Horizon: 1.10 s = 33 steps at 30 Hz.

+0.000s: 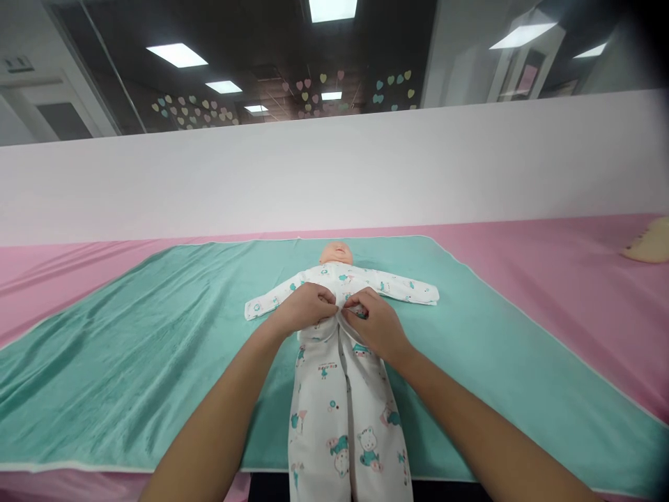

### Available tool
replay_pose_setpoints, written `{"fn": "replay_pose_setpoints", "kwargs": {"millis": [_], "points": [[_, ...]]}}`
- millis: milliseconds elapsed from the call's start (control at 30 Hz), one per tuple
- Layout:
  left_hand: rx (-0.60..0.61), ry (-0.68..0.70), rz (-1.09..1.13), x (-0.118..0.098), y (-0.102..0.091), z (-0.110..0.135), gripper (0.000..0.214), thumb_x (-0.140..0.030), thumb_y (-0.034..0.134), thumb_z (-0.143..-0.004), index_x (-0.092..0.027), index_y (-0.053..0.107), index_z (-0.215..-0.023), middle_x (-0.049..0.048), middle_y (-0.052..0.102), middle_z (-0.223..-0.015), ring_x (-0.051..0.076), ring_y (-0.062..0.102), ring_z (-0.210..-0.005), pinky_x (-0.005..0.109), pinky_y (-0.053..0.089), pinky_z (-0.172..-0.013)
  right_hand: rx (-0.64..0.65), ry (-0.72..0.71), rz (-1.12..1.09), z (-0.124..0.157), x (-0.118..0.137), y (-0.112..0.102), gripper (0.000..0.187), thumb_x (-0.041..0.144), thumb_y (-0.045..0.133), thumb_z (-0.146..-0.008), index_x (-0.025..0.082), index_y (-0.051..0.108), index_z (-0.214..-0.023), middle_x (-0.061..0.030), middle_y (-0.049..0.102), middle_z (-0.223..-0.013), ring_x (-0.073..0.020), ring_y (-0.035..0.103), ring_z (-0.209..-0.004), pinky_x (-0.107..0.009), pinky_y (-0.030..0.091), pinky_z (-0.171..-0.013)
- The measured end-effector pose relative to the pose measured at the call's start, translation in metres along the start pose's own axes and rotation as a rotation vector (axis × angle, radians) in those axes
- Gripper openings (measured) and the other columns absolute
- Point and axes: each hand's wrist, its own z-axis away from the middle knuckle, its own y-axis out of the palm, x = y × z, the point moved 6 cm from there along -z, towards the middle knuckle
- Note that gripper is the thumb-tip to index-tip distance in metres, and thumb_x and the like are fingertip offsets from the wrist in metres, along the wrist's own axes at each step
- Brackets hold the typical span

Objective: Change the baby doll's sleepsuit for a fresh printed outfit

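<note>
I see the left hand (306, 307) and right hand (380, 326) both pinching the printed suit (318, 404) mid-front, its length crossing the near edge of the green blanket (167, 369).

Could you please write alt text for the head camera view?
A person's left hand and right hand pinch the front of a white printed baby outfit on a doll lying on its back, sleeves spread wide. Beneath is a green blanket over a pink sheet.
</note>
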Motion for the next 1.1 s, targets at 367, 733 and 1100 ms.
{"fn": "replay_pose_setpoints", "kwargs": {"millis": [367, 733, 1100], "points": [[0.168, -0.009, 0.249, 0.005, -0.003, -0.002, 0.021, -0.028, 0.056, -0.066, -0.016, 0.043, -0.054, -0.0049, 0.034, -0.049, 0.007, 0.028, -0.046, 0.021, 0.021, -0.046, 0.087, -0.010, -0.106, -0.002, -0.001, 0.003, 0.011, 0.031, 0.055, -0.078, 0.024, 0.062, -0.079, 0.0004, 0.058, -0.080, -0.0141, 0.051, -0.076, -0.027, 0.038, -0.066], [0.245, -0.027, 0.307, 0.010, 0.000, -0.004, 0.019, -0.031, 0.058, -0.070, -0.015, 0.052, -0.062, -0.0043, 0.035, -0.050, 0.006, 0.028, -0.046, 0.022, 0.020, -0.046, -0.007, -0.125, -0.033, 0.001, 0.005, 0.006, 0.006, 0.021, 0.056, -0.077, 0.022, 0.060, -0.074, 0.0004, 0.057, -0.076, -0.0145, 0.050, -0.077, -0.027, 0.037, -0.069], [0.222, -0.011, 0.365, 0.016, 0.002, -0.009, 0.010, -0.025, 0.055, -0.068, -0.015, 0.053, -0.067, -0.0050, 0.033, -0.050, 0.006, 0.029, -0.043, 0.022, 0.023, -0.043, -0.013, -0.132, -0.086, -0.001, 0.007, 0.006, 0.008, 0.021, 0.052, -0.077, 0.021, 0.059, -0.073, 0.0009, 0.056, -0.073, -0.0133, 0.050, -0.073, -0.026, 0.037, -0.069]]}}
